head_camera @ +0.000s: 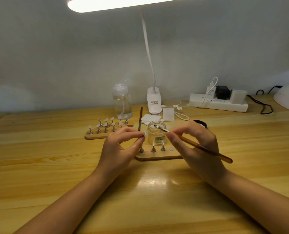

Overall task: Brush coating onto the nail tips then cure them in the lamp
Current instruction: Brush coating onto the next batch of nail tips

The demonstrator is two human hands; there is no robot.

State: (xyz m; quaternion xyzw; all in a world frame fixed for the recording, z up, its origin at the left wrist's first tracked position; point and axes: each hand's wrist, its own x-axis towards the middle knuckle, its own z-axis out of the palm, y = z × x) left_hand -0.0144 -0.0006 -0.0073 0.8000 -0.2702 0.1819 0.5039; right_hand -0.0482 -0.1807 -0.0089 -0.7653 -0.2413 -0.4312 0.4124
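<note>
A plain pale wall [72, 56] rises behind a wooden surface [39, 166] of yellowish planks with visible grain. A lit white bar light [123, 4] hangs along the top, on a bent white neck [148, 53]. Its glare reflects on the surface near the front edge

Both bare forearms reach in from the lower corners and converge toward the middle, wrists raised. The left hand [119, 147] has its fingers curled, thumb and forefinger pinched together at the tips, palm turned toward the other hand. The right hand [197, 146] sits just beside it at the same height, fingers bent in a pen-like grip, knuckles up, fingertips pointing toward the left hand.
</note>
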